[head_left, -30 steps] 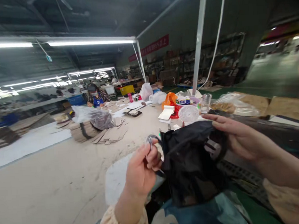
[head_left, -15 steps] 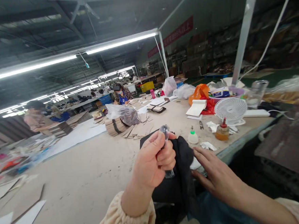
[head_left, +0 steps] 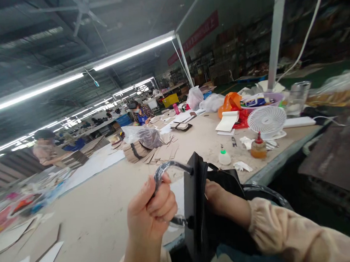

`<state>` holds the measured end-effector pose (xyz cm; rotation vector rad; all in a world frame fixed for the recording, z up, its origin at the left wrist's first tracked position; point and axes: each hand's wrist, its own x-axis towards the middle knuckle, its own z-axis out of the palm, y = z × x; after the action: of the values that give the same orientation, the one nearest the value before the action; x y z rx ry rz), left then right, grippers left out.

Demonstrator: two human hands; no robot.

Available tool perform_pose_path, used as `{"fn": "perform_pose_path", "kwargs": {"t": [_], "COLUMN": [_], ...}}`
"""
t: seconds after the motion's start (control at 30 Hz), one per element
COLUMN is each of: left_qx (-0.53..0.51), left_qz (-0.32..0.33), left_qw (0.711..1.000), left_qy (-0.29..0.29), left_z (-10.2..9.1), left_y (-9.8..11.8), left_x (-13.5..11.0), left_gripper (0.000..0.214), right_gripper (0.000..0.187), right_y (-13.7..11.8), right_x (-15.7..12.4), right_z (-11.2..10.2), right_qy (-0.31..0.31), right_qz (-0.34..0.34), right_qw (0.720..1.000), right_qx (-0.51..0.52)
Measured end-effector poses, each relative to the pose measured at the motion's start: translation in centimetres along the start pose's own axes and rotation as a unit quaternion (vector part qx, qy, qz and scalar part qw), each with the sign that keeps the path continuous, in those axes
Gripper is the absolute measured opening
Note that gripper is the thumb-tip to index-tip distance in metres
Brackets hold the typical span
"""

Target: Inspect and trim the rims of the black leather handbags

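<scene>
A black handbag (head_left: pixel 195 205) stands tilted at the table's near edge, its mouth open toward the right. My left hand (head_left: pixel 156 208) is closed around one curved bag handle (head_left: pixel 173 165), which is wrapped in clear film. My right hand (head_left: pixel 215 196) reaches into the bag's opening; its fingers are hidden behind the black side, so what they touch cannot be seen. A second film-wrapped handle (head_left: pixel 269 192) arches beyond my right forearm. White paper (head_left: pixel 177 190) lies on the table behind the bag.
Beyond the bag stand a green-capped bottle (head_left: pixel 224 157), a red-tipped glue bottle (head_left: pixel 258 147) and a white fan (head_left: pixel 267 120). Stacked brown pieces (head_left: pixel 134 150) lie further back beside a plastic bag (head_left: pixel 145 136). Two other people (head_left: pixel 140 113) work at the far left and back.
My left hand has moved left and down, drawing the handle out sideways. My right hand has gone from the bag's outside into its opening. The bag has turned and its mouth now shows.
</scene>
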<state>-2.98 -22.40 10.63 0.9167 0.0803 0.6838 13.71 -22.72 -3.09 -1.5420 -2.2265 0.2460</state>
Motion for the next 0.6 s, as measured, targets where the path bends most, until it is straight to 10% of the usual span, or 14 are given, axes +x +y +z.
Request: {"fn": "perform_pose_path", "kwargs": {"t": [0.13, 0.27, 0.37, 0.47, 0.6], "left_qx": [0.009, 0.023, 0.043, 0.06, 0.157], "left_qz": [0.007, 0.007, 0.023, 0.077, 0.166], "left_qw": [1.0, 1.0, 0.999, 0.994, 0.973], "left_qy": [-0.001, -0.008, -0.024, -0.042, -0.034], "left_z": [-0.9, -1.7, -2.0, -2.6, -5.5], "left_y": [0.5, 0.4, 0.4, 0.6, 0.2], "left_x": [-0.5, -0.4, 0.4, 1.4, 0.4], "left_gripper": [0.027, 0.027, 0.027, 0.03, 0.036], "right_gripper": [0.02, 0.038, 0.067, 0.06, 0.045], "right_y": [1.6, 6.8, 9.7, 9.3, 6.8], "right_x": [-5.8, -11.5, -13.1, -12.2, -8.7], "right_z": [-3.2, -4.4, -2.9, -0.9, 0.1], "right_qy": [0.006, 0.185, 0.139, -0.004, 0.108], "right_qz": [-0.007, 0.11, 0.286, 0.311, 0.288], "right_qw": [0.999, 0.974, 0.939, 0.84, 0.792], "right_qx": [-0.043, -0.064, 0.131, 0.444, 0.528]}}
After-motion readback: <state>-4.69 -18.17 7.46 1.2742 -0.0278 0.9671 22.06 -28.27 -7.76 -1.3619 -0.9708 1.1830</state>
